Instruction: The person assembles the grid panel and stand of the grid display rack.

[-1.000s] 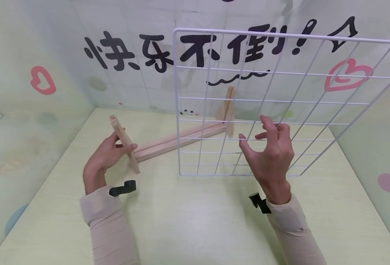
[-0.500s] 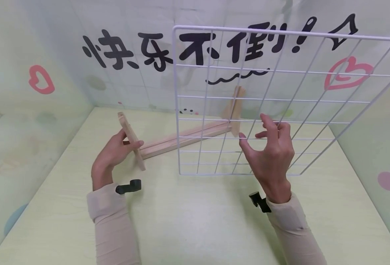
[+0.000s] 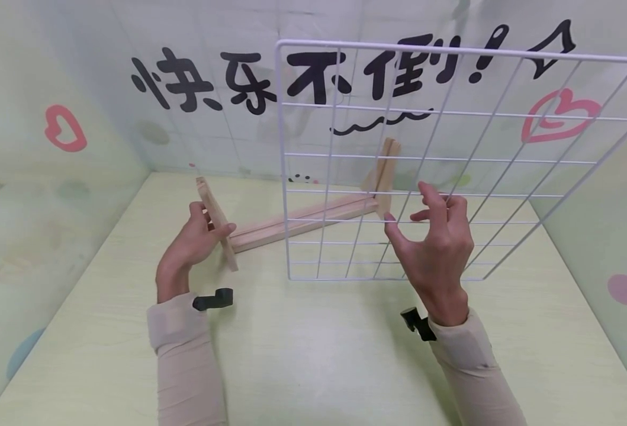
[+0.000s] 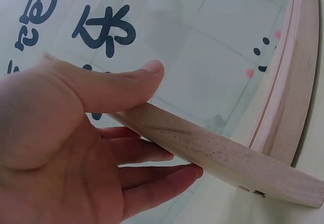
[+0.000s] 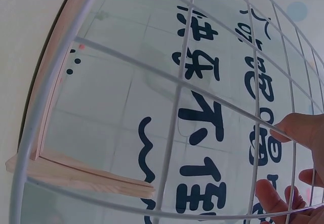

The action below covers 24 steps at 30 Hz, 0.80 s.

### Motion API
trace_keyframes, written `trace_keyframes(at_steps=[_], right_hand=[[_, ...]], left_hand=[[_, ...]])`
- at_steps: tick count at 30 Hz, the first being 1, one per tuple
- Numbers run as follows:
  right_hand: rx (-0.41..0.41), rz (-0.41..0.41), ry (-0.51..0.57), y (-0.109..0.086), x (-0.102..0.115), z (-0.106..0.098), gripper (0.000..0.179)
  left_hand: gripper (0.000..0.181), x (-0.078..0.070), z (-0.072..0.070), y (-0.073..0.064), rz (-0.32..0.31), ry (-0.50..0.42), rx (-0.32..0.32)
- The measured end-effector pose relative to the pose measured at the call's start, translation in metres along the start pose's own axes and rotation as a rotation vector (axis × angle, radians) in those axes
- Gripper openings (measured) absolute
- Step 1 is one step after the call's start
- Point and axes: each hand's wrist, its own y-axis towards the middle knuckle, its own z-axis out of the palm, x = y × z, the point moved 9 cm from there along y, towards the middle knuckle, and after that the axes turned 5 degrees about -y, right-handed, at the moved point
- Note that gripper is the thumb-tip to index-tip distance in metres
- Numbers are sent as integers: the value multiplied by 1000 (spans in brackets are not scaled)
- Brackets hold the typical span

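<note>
My left hand [image 3: 193,239] pinches the near end piece [image 4: 192,138] of a pale wooden stand, thumb on one face and fingers on the other. A grooved crossbar [image 3: 260,238] runs from it to a second upright end piece [image 5: 91,176] at the back right. My right hand [image 3: 436,254] holds a white wire grid panel [image 3: 424,158] upright, its curled fingers and thumb among the wires. The panel stands in front of the stand's far part, which shows through the mesh. In the right wrist view only the right fingers [image 5: 271,201] and thumb show, at the grid's side.
All this is on a pale wood-grain table [image 3: 313,355]. A white printed curtain [image 3: 196,136] with black characters hangs close behind, and side walls [image 3: 622,236] stand left and right. The panel's top right corner runs out of the head view.
My left hand has moved right and slightly away, sliding the whole wooden stand the same way behind the grid. The right hand and the grid panel have stayed nearly still.
</note>
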Motion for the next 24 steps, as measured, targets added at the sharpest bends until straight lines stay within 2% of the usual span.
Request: trace_keyframes(at_steps=[5, 10, 18, 24], right_hand=[[1, -2, -2, 0, 0, 0, 53], [-2, -5, 0, 1, 0, 0, 53], [-2, -4, -7, 1, 0, 0, 52], [-5, -1, -8, 1, -1, -1, 51]], left_hand=[[72, -4, 3, 2, 39, -6, 1], [73, -6, 6, 4, 46, -9, 4], [73, -11, 11, 8, 77, 53, 12], [71, -14, 17, 11, 87, 65, 12]])
